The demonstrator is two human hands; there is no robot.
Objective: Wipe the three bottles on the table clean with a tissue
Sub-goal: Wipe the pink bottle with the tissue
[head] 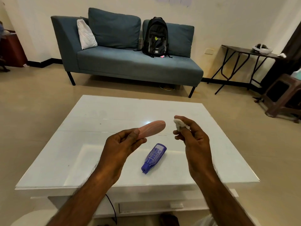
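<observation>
Fine white print is seen on the label of the blue bottle lying on the surface, but none of it can be read. A yellow-green logo with pale letters is carried on the black backpack beyond that bottle; the letters cannot be made out.

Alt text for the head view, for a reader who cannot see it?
The left hand holds a pink bottle above a white table, while the right hand pinches a crumpled tissue beside it. A blue bottle lies on the table below.
</observation>
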